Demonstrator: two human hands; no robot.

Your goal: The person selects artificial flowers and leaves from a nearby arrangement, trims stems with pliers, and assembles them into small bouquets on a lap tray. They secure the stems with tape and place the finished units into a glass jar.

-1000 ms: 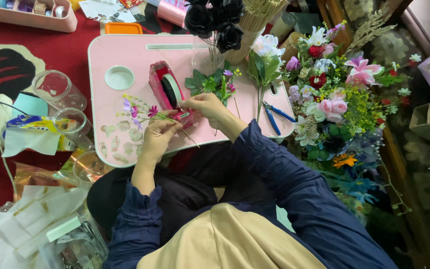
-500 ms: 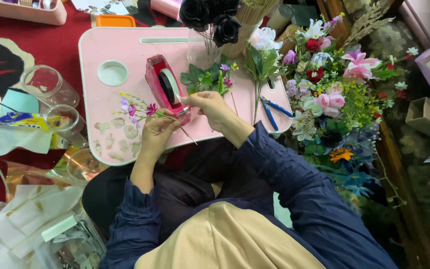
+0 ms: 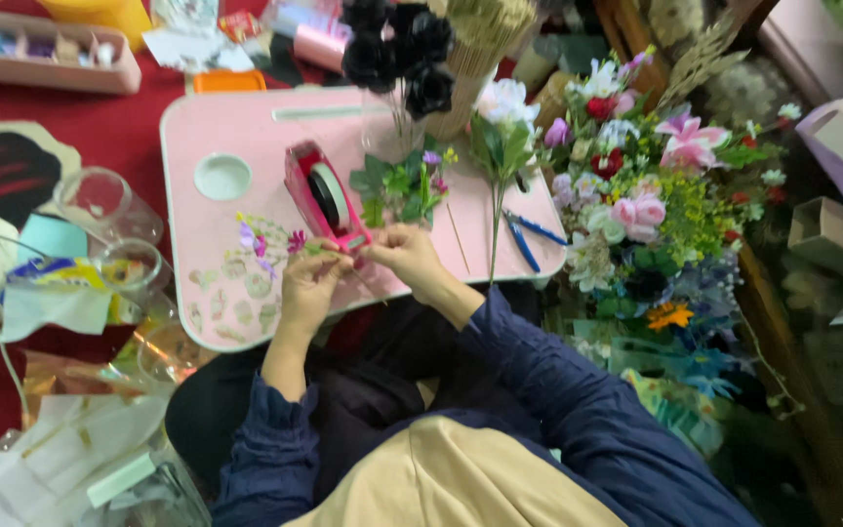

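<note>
A small flower sprig [image 3: 270, 239] is pinched by left hand [image 3: 306, 291] and right hand [image 3: 404, 256], beside pink tape dispenser [image 3: 324, 195] on pink tray table [image 3: 246, 132].

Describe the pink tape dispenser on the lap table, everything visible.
The pink plastic tape dispenser stands upright on the pale pink lap table, lying diagonally, cutter end toward the person. A roll of pale green tape sits in its middle on a dark hub. It looks like a glossy, moulded plastic shell. The right hand is at its near end; whether it touches is unclear. A green leafy sprig lies just to its right.
</note>
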